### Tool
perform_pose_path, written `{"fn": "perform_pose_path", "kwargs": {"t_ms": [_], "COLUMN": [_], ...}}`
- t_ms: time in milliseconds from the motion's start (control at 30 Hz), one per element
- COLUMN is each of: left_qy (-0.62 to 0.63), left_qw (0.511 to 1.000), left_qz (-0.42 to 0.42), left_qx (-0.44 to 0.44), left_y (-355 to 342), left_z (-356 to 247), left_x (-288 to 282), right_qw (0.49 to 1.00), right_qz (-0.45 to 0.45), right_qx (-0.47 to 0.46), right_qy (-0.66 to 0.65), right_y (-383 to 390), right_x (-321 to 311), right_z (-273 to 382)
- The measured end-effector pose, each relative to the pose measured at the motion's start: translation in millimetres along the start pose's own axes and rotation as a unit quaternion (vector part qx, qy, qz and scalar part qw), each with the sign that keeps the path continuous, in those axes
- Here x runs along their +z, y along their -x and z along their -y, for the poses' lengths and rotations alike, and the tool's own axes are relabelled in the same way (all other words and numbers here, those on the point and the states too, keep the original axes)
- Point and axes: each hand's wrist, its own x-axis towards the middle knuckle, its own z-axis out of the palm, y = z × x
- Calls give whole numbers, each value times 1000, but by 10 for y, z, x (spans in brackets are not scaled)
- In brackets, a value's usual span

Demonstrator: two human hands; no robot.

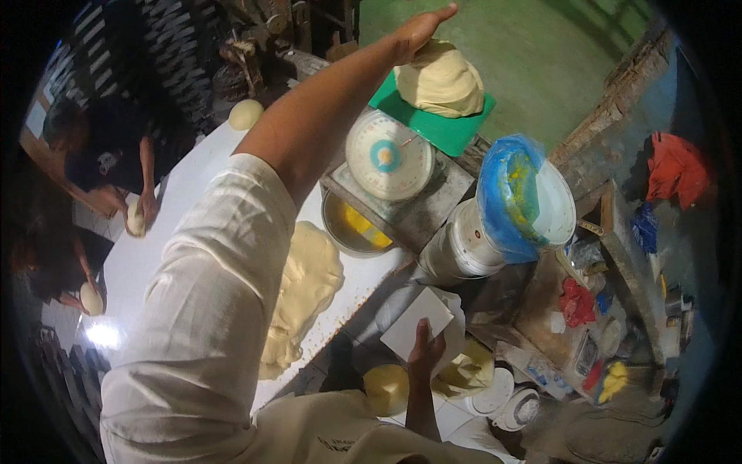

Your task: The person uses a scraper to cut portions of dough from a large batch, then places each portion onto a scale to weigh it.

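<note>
My left arm reaches across the table to a large lump of pale dough (440,81) on a green tray (452,133). The tray rests on top of a dial scale (389,155). At the dough's far edge is my left hand (420,33), its fingers stretched out; part of it may touch the dough. Close to my body, my right hand (427,346) grips a flat white square dough scraper (417,321). A larger spread of soft dough (305,290) lies on the white table (328,336), partly hidden behind my left sleeve.
A metal bowl (334,224) with yellow contents sits beside the scale. White buckets (456,243), one topped with blue plastic (502,197), stand to the right. Two people at the left handle dough balls (91,299); another dough ball (246,114) lies at the table's far edge.
</note>
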Motion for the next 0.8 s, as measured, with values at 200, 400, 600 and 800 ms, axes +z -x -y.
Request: {"fn": "perform_pose_path", "kwargs": {"t_ms": [200, 400, 600, 800], "left_qy": [-390, -437, -571, -562], "left_qw": [891, 853, 730, 733], "left_qz": [-121, -116, -123, -249], "left_qx": [198, 261, 355, 292], "left_y": [351, 897, 1197, 1392], "left_z": [-97, -218, 402, 718], "left_x": [-360, -397, -333, 365], "right_qw": [998, 996, 981, 969], "right_qz": [33, 19, -46, -73], "right_qx": [-40, -22, -97, -225], "right_qy": [24, 86, 160, 65], "right_y": [53, 85, -328, -1171], "right_x": [105, 22, -264, -121], "right_z": [141, 407, 590, 2038]}}
